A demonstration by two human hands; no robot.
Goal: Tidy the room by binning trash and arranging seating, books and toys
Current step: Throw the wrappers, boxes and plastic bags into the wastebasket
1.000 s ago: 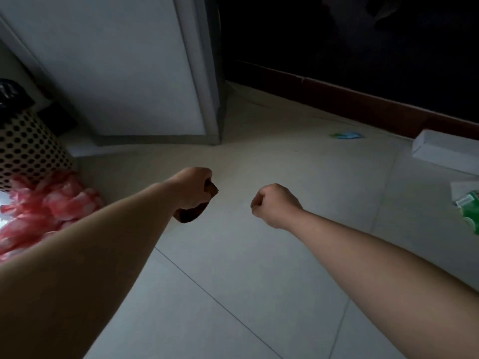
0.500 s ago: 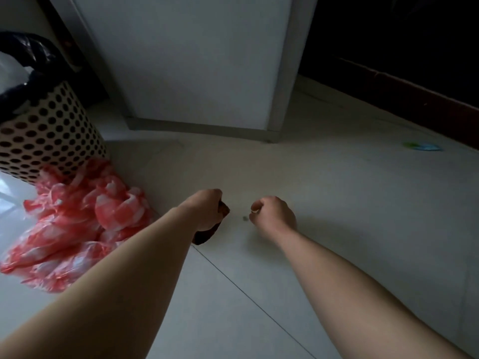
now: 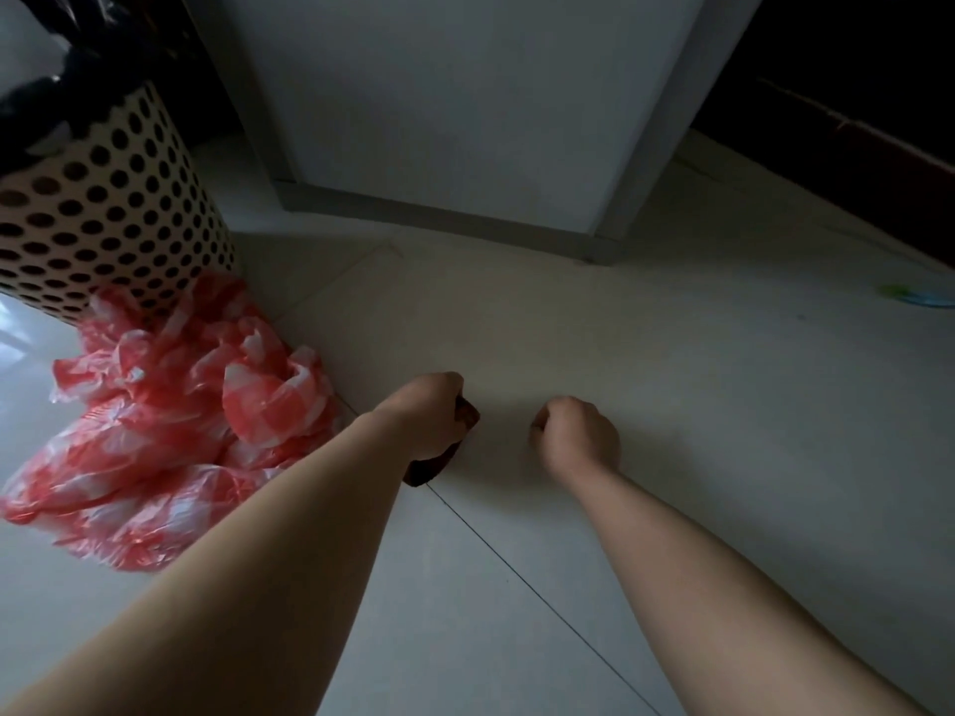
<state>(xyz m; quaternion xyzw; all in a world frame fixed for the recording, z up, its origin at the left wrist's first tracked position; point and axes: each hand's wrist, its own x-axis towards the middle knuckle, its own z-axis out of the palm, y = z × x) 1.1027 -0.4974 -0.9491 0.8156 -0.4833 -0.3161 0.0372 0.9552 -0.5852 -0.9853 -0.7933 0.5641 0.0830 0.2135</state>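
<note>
Both hands reach out low over the tiled floor (image 3: 672,405): the left hand (image 3: 429,418) grips a small dark brown object (image 3: 436,462), and the right hand (image 3: 579,439) is curled into a fist with nothing visible in it. On the left, a crumpled red-and-white plastic bag (image 3: 170,431) lies on the floor against a perforated bin (image 3: 108,219) lined with a black bag (image 3: 46,100). A white cabinet (image 3: 465,111) stands on the far side.

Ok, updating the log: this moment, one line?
left hand grips dark brown item | right hand curled, nothing visible | dotted bin far left
</note>
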